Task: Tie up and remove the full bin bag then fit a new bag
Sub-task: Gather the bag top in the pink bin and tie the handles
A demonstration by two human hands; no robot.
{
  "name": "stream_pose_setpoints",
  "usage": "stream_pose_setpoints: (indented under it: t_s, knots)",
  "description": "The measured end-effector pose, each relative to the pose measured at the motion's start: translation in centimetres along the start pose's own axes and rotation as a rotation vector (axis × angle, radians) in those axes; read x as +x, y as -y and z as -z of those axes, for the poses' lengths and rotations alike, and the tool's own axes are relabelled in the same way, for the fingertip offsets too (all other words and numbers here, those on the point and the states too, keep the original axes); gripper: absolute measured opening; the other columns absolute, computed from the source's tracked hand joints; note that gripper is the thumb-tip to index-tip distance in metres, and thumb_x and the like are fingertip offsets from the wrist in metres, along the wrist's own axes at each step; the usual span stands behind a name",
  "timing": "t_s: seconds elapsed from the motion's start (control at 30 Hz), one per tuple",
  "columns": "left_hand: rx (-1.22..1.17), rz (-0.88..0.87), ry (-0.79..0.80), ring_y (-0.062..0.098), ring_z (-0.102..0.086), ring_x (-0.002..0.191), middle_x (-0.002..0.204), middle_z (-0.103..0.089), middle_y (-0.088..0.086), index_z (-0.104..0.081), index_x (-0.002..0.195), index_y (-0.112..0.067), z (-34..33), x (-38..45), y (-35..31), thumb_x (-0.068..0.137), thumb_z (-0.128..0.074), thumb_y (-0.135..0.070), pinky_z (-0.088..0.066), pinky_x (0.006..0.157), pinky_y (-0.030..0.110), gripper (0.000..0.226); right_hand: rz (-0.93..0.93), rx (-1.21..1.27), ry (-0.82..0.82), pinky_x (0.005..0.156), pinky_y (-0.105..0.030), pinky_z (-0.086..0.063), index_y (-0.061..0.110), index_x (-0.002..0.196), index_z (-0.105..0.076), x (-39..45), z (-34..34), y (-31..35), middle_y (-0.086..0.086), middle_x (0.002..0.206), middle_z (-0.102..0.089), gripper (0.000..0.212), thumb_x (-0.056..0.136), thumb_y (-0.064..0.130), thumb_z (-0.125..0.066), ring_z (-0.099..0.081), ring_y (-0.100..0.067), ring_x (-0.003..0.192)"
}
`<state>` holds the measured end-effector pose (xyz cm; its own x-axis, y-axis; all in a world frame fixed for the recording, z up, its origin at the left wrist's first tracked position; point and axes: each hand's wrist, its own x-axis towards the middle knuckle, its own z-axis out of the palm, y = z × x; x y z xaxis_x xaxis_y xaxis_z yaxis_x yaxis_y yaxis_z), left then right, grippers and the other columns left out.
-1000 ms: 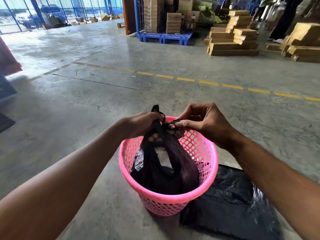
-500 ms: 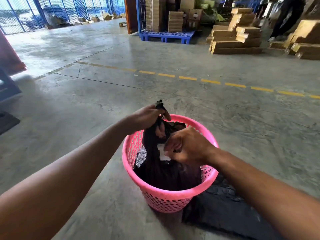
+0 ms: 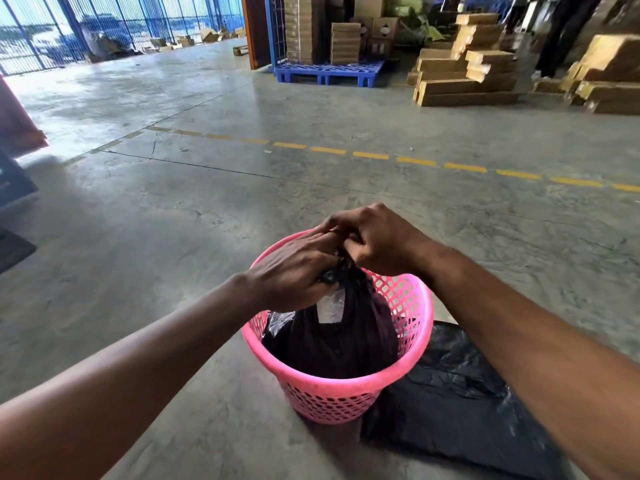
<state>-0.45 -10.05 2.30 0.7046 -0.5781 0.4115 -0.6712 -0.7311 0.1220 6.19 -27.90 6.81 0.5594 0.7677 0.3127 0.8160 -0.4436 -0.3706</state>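
Both hands are now meeting over the bin (image 3: 346, 382): the right hand (image 3: 377, 240), lower a moment ago, is pinching the full bag (image 3: 346, 337) neck beside the gripping left hand (image 3: 294, 271), likely tightening the knot; the bag is sitting inside still.

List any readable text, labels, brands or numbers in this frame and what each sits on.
No text can be read.
Cardboard boxes behind the blue pallet: dark printed marks, too blurred to read.
White patch on the black bin bag in the pink basket: no print visible.
Yellow dashed floor line: a marking only, no characters.
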Motion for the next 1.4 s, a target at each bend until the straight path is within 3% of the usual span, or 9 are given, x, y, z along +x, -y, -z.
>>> stream_pose_setpoints:
  t_s: [0.1, 0.27, 0.43, 0.6, 0.73, 0.87, 1.1, 1.23, 1.4]
  knots:
    - [-0.044, 0.034, -0.03, 0.03, -0.056, 0.099, 0.115, -0.059, 0.01, -0.062, 0.078, -0.006, -0.4, -0.2, 0.4, 0.09, -0.058, -0.011, -0.047, 0.085, 0.042, 0.013, -0.022, -0.009, -0.048, 0.055, -0.023, -0.038, 0.019, 0.095, -0.071, -0.4, -0.2, -0.5, 0.004, 0.066, -0.066, 0.026, 0.079, 0.016, -0.051, -0.05, -0.001, 0.051]
    - [-0.42, 0.262, -0.132, 0.017, -0.054, 0.119, 0.134, -0.047, 0.001, -0.06, 0.077, -0.03, -0.6, -1.2, 0.4, 0.085, -0.053, -0.02, -0.042, 0.101, 0.029, 0.015, -0.205, 0.195, -0.083, 0.061, -0.026, -0.049, 0.021, 0.089, -0.068, -1.6, -0.8, -3.3, 0.0, 0.067, -0.071, 0.011, 0.08, 0.023, -0.061, -0.062, -0.007, 0.058]
    - [-0.519, 0.607, 0.044, 0.014, -0.056, 0.087, 0.1, -0.054, -0.003, -0.061, 0.075, -0.007, -1.1, -4.1, 3.9, 0.079, -0.044, -0.037, -0.044, 0.088, 0.042, 0.035, -0.345, 0.302, 0.036, 0.064, -0.029, -0.053, 0.02, 0.077, -0.071, -3.8, -2.1, -7.3, 0.001, 0.069, -0.074, 0.015, 0.076, 0.033, -0.079, -0.068, -0.008, 0.062]
    - [0.037, 0.783, 0.546, 0.026, -0.059, 0.089, 0.084, -0.063, 0.006, -0.063, 0.08, -0.012, -0.4, -4.3, 4.5, 0.078, -0.025, -0.048, -0.038, 0.083, 0.037, 0.053, -0.384, -0.032, 0.155, 0.059, -0.025, -0.044, 0.018, 0.061, -0.061, -5.3, -3.2, -9.4, 0.006, 0.056, -0.062, 0.024, 0.074, 0.029, -0.078, -0.053, -0.004, 0.052]
    - [-0.3, 0.857, 0.432, 0.01, -0.065, 0.065, 0.06, -0.07, -0.007, -0.075, 0.06, -0.02, 0.2, -3.3, 3.9, 0.088, -0.058, -0.041, -0.05, 0.069, 0.028, 0.039, -0.346, -0.335, 0.191, 0.072, -0.03, -0.048, 0.028, 0.079, -0.065, -4.8, -3.3, -8.4, 0.01, 0.078, -0.068, 0.023, 0.075, 0.051, -0.064, -0.06, -0.015, 0.077]
    - [-0.711, 0.979, 0.354, 0.015, -0.067, 0.06, 0.08, -0.079, 0.013, -0.077, 0.076, -0.006, 1.1, -2.3, 3.7, 0.09, -0.071, -0.035, -0.044, 0.058, 0.022, 0.033, -0.224, -0.617, 0.332, 0.099, -0.042, -0.034, 0.039, 0.103, -0.073, -4.6, -3.9, -7.7, 0.016, 0.106, -0.064, 0.035, 0.079, 0.06, -0.058, -0.047, -0.017, 0.114]
    - [-0.151, 0.786, 0.679, 0.019, -0.077, 0.076, 0.076, -0.078, -0.004, -0.077, 0.077, -0.019, -0.9, -1.0, 3.9, 0.073, -0.076, -0.013, -0.06, 0.068, 0.029, 0.007, -0.234, -0.463, 0.422, 0.08, -0.036, -0.052, 0.022, 0.118, -0.057, -3.2, -7.1, -4.3, -0.006, 0.112, -0.069, 0.038, 0.081, 0.024, -0.061, -0.063, -0.029, 0.108]
    - [0.154, 0.682, 0.854, 0.018, -0.074, 0.087, 0.091, -0.08, -0.002, -0.08, 0.094, -0.021, -0.5, 0.2, 2.8, 0.076, -0.065, -0.016, -0.059, 0.073, 0.029, 0.024, -0.292, -0.382, 0.403, 0.068, -0.029, -0.04, 0.017, 0.115, -0.06, -2.2, -8.0, -3.9, -0.008, 0.111, -0.068, 0.039, 0.078, 0.008, -0.056, -0.064, -0.029, 0.106]
    - [-0.036, 0.808, 0.788, 0.036, -0.065, 0.107, 0.123, -0.067, 0.018, -0.054, 0.124, -0.008, -3.0, 0.2, 2.8, 0.091, -0.048, -0.026, -0.054, 0.094, 0.045, 0.038, -0.343, -0.178, 0.348, 0.077, -0.031, -0.052, 0.018, 0.103, -0.065, -2.1, -7.5, -4.5, -0.006, 0.098, -0.071, 0.03, 0.074, 0.018, -0.056, -0.066, -0.027, 0.096]
